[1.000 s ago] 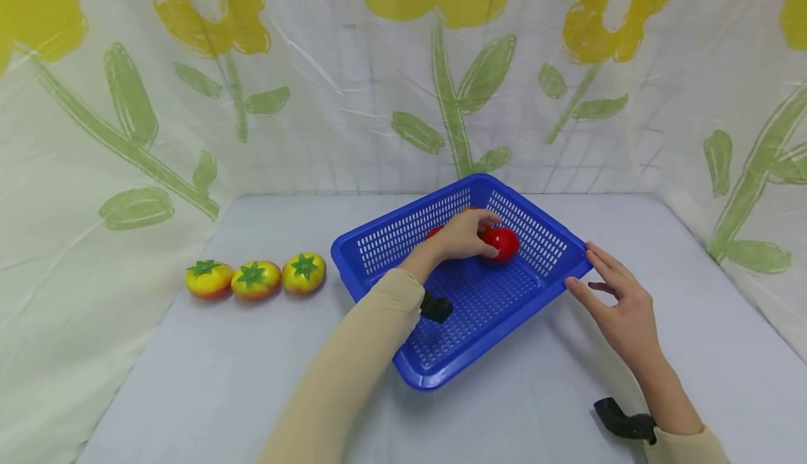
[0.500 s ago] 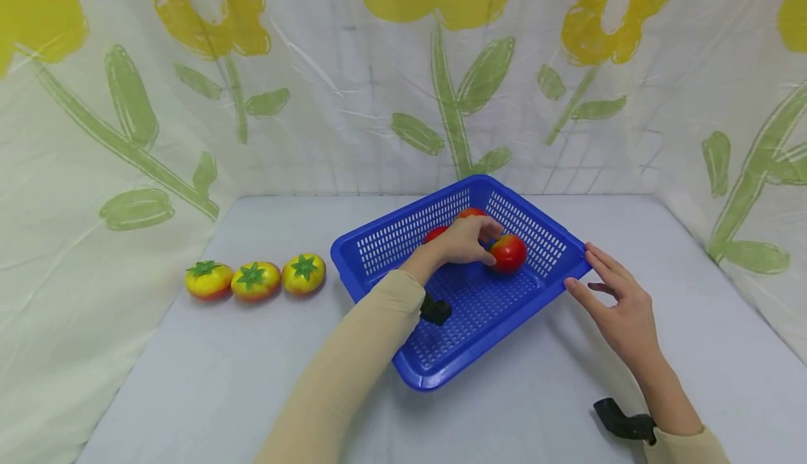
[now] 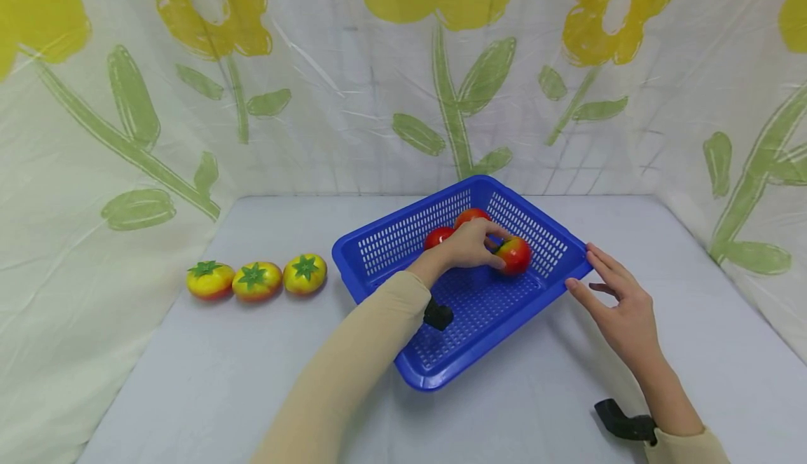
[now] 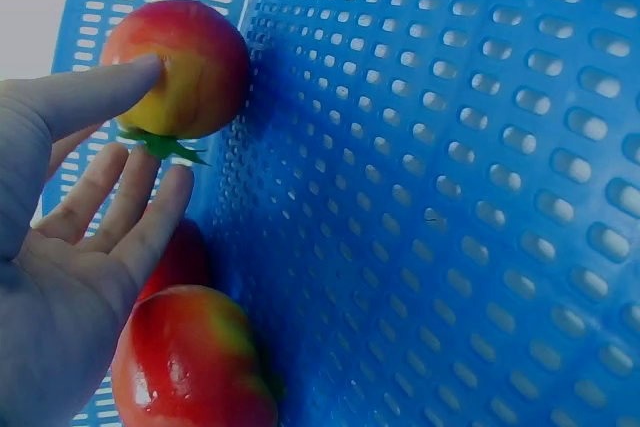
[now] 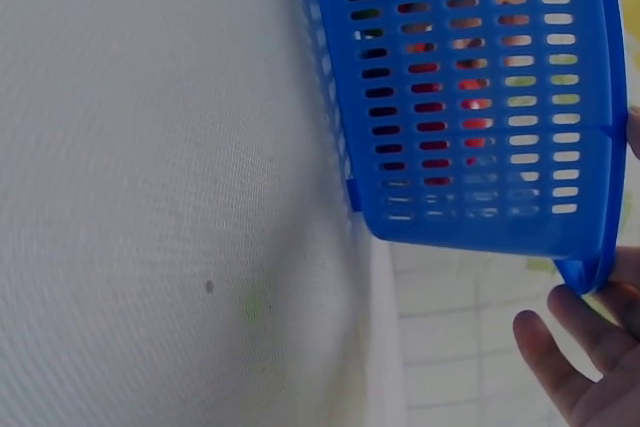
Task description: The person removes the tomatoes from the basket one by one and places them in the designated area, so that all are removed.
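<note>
A blue perforated basket (image 3: 485, 310) stands askew on the table. Inside it, near the right end, my left hand (image 3: 468, 245) pinches a red-and-yellow tomato (image 3: 518, 256). In the left wrist view the thumb lies on that tomato (image 4: 190, 72), whose green leaves point toward the other, loosely bent fingers. Two more tomatoes sit partly behind the left hand: one at the back (image 3: 471, 216), one further left (image 3: 437, 237). My right hand (image 3: 621, 310) holds the basket's right rim between thumb and fingers; the right wrist view shows fingertips at its corner (image 5: 588, 282).
Left of the basket, three yellow-and-red tomatoes with green star-shaped tops lie in a row: the left one (image 3: 210, 282), the middle one (image 3: 256, 283) and the right one (image 3: 304, 275). A flower-printed curtain (image 3: 328, 148) encloses the white table (image 3: 208, 380) behind and at the sides.
The tomato at my left hand has shifted slightly right and toward me and has turned, now showing its yellow part. The left hand moved slightly right with it. My right hand stays on the rim.
</note>
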`<state>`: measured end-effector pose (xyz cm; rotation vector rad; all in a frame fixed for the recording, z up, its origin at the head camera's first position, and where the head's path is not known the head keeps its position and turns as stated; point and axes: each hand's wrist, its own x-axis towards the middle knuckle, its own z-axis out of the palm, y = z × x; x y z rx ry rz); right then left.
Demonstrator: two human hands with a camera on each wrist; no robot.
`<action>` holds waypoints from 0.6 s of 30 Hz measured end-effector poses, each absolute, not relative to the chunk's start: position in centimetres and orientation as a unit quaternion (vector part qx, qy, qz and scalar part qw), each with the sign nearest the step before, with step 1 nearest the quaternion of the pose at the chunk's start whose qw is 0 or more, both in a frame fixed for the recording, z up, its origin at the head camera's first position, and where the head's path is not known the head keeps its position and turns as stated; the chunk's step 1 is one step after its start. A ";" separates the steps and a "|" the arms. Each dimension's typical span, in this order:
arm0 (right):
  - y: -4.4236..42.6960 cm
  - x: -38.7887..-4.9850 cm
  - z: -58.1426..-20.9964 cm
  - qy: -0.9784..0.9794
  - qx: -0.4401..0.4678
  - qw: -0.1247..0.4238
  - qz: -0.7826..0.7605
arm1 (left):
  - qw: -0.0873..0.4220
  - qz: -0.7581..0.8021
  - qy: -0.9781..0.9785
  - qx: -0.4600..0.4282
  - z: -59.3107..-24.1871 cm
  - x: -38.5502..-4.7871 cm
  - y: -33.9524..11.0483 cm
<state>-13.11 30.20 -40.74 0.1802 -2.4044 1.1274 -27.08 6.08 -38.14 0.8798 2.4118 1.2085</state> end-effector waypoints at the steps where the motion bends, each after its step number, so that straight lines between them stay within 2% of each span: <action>1: 30.2 -13.1 -40.7 -0.878 0.064 0.237 0.411 | 0.153 0.423 0.839 0.305 -38.1 -27.0 6.1; 18: 30.1 -13.2 -40.8 -0.878 0.061 0.239 0.411 | 0.182 0.435 0.832 0.292 -38.8 -26.7 6.9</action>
